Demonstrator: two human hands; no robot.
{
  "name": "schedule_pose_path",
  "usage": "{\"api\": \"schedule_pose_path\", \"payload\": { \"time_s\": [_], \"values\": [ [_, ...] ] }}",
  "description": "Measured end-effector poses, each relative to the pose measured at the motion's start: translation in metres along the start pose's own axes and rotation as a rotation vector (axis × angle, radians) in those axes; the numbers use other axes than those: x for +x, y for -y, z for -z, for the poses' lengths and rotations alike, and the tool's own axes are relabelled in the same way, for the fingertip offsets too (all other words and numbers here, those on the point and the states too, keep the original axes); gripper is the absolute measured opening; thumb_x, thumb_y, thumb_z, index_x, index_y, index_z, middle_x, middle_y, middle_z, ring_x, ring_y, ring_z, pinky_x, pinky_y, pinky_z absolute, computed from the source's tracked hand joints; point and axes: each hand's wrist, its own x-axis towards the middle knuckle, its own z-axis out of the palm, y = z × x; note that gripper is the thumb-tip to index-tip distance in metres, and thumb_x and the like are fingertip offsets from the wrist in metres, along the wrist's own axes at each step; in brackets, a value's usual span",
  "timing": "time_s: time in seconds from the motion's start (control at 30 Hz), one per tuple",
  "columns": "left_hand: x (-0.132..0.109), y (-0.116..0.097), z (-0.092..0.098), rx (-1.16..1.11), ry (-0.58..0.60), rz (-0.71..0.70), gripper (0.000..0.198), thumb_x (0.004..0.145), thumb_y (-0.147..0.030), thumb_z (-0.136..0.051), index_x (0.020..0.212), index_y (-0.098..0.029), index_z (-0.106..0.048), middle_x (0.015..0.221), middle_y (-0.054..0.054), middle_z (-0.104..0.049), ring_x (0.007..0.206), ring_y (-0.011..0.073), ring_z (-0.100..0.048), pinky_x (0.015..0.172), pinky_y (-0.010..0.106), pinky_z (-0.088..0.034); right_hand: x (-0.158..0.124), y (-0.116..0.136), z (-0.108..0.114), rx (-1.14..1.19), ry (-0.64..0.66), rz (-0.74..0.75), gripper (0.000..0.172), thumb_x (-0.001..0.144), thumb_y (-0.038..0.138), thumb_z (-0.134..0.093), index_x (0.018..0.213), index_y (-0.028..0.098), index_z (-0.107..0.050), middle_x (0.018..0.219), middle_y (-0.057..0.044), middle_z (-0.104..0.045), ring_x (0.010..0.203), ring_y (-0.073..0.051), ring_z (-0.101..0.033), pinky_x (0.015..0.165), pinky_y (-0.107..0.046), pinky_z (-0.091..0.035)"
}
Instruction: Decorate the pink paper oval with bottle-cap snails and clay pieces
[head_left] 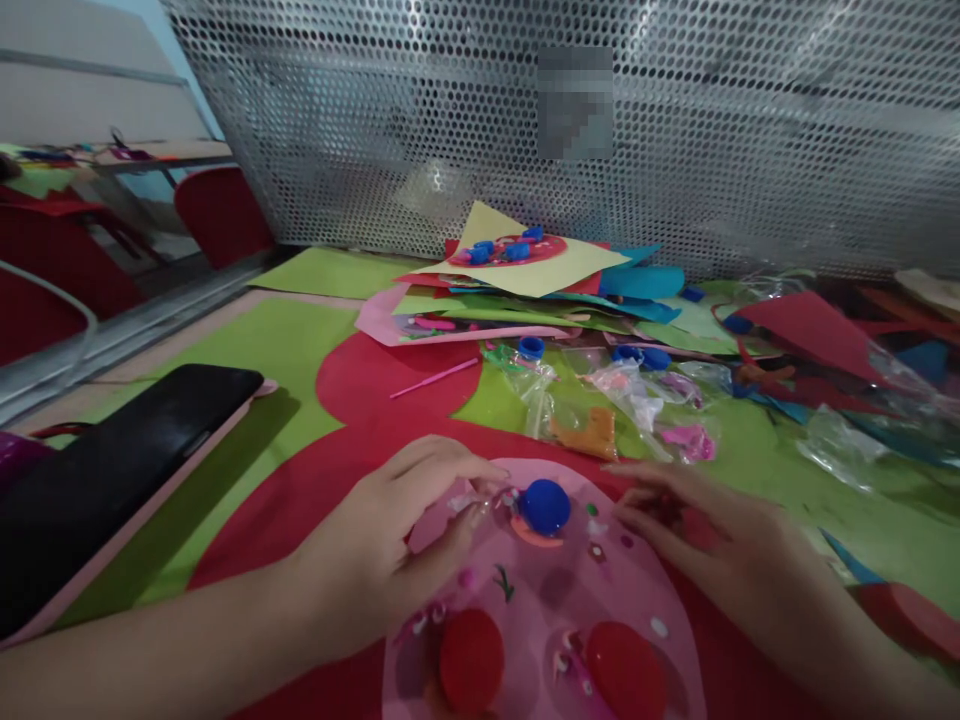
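Note:
A pink rounded paper sheet [525, 590] lies on a larger red paper shape [277, 500]. On it sit a blue cap [545, 506] with a curved orange strip below it, two red caps [471, 660] with small pink pieces and eyes beside them, and scattered small dots. My left hand [405, 530] is at the sheet's upper left, thumb and forefinger drawn close around something small and whitish next to the blue cap; its kind is unclear. Over the sheet's upper right edge hovers my right hand [712, 530], fingers curled, with a gap between thumb and forefinger and nothing visible there.
A black phone [127, 480] lies at left on a green surface. Behind the sheet are a pink stick [433, 379], clear bags [577, 420] of coloured clay and stacked coloured papers [525, 270]. Plastic scraps [840, 445] lie at right. A perforated metal panel [420, 110] stands behind.

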Motion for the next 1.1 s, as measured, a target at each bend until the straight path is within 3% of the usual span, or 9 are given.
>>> {"api": "schedule_pose_path", "payload": {
  "time_s": [0.13, 0.33, 0.5, 0.7, 1.1],
  "values": [
    [-0.001, 0.002, -0.001, -0.028, 0.002, -0.003, 0.025, 0.083, -0.009, -0.045, 0.103, -0.023, -0.053, 0.098, 0.002, -0.059, 0.093, 0.0138, -0.055, 0.082, 0.025, -0.045, 0.001, 0.002, -0.005, 0.087, -0.009, -0.078, 0.026, 0.077, 0.038, -0.059, 0.100, 0.027, -0.061, 0.077, 0.001, -0.069, 0.066, -0.014, -0.066, 0.057, -0.021, -0.055],
    [0.000, 0.003, -0.001, -0.056, -0.014, 0.007, 0.023, 0.083, -0.011, -0.046, 0.101, -0.023, -0.054, 0.096, 0.001, -0.058, 0.091, 0.0126, -0.055, 0.081, 0.024, -0.044, 0.003, -0.003, -0.001, 0.123, -0.012, -0.115, 0.023, 0.083, 0.036, -0.049, 0.099, 0.025, -0.061, 0.091, -0.003, -0.072, 0.082, -0.019, -0.068, 0.070, -0.029, -0.057],
    [0.001, 0.003, -0.001, -0.069, -0.031, 0.065, 0.017, 0.085, -0.017, -0.046, 0.099, -0.022, -0.054, 0.096, 0.002, -0.059, 0.091, 0.0137, -0.056, 0.080, 0.025, -0.045, -0.001, -0.005, 0.014, -0.152, -0.100, 0.081, 0.027, 0.086, 0.030, -0.044, 0.110, 0.025, -0.055, 0.095, -0.004, -0.071, 0.084, -0.020, -0.068, 0.068, -0.029, -0.058],
    [0.001, 0.004, -0.002, -0.065, -0.017, 0.111, 0.017, 0.085, -0.017, -0.044, 0.098, -0.021, -0.054, 0.097, 0.004, -0.059, 0.092, 0.0165, -0.056, 0.082, 0.030, -0.045, -0.017, -0.005, 0.011, -0.393, 0.063, 0.374, 0.034, 0.087, 0.023, -0.040, 0.120, 0.022, -0.048, 0.106, -0.005, -0.067, 0.090, -0.018, -0.066, 0.071, -0.028, -0.058],
    [0.002, 0.005, -0.004, -0.075, -0.040, 0.120, 0.018, 0.084, -0.015, -0.044, 0.097, -0.022, -0.055, 0.094, 0.003, -0.059, 0.091, 0.0161, -0.056, 0.079, 0.028, -0.046, -0.029, -0.006, 0.002, -0.408, -0.020, 0.383, 0.039, 0.084, 0.022, -0.040, 0.122, 0.028, -0.047, 0.105, -0.002, -0.067, 0.086, -0.021, -0.067, 0.069, -0.030, -0.059]
  ]
}}
